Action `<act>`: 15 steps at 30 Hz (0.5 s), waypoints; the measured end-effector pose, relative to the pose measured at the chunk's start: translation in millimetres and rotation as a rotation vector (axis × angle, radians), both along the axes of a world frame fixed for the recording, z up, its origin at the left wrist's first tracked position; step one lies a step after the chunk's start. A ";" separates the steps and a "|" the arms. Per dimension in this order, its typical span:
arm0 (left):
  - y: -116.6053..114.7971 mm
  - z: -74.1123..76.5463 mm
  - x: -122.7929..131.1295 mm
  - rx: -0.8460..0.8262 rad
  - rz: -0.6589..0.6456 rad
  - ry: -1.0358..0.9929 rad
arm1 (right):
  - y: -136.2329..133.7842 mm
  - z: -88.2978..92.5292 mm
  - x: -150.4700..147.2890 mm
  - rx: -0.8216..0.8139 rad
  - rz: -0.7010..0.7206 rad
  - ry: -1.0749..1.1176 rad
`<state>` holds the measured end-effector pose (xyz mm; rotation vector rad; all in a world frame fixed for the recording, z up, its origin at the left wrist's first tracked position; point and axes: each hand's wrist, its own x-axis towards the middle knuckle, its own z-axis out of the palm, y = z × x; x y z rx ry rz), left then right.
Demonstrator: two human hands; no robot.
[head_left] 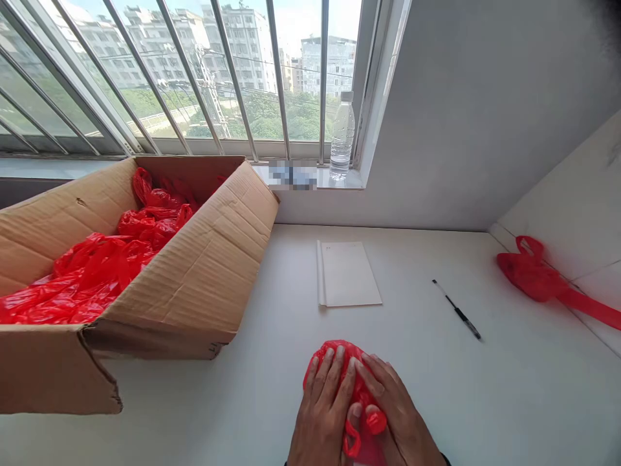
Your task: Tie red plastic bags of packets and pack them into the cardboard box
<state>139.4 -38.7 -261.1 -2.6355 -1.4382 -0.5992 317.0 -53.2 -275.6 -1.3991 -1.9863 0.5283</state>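
Where the picture's lower edge cuts off our wrists, we press both hands down on a crumpled red plastic bag (339, 362) lying on the white tabletop (242, 414) just in front of us. Our left hand (323, 414) lies flat with fingers spread over the bag's left half; our right hand (398, 421) covers the right half, its thumb tucked against the bag's knotted tail. Neither grip is closed around the plastic: the palms rest open on it, and much of the bag is hidden beneath them, so we cannot tell its full shape.

To the left stands an open cardboard box (194, 285), tilted toward us and cut off by the frame's left edge, holding a heap of red bags (107, 259) whose number we cannot make out. Beyond our hands lies a white notebook (348, 273), and to its right, well apart, a black pen (457, 309). Another red bag (538, 278) lies on the raised ledge at the right, its tail running out of frame. A clear water bottle (342, 136) stands upright on the windowsill beside a blurred patch we cannot read.
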 end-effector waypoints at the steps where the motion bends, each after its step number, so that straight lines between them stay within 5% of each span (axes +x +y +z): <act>1: -0.6 -2.7 0.0 -0.009 0.008 0.001 | 0.0 -7.1 0.3 0.007 0.001 -0.060; 7: -0.8 -13.3 2.9 -0.018 0.022 -0.040 | 5.2 -28.4 8.0 0.103 0.073 -0.196; 12: 1.2 -19.9 4.9 -0.043 0.019 -0.024 | 6.7 -28.2 7.4 0.004 0.084 -0.141; 15: 4.8 -11.5 1.0 -0.111 -0.017 -0.123 | 8.2 -18.3 10.6 -0.075 0.126 0.000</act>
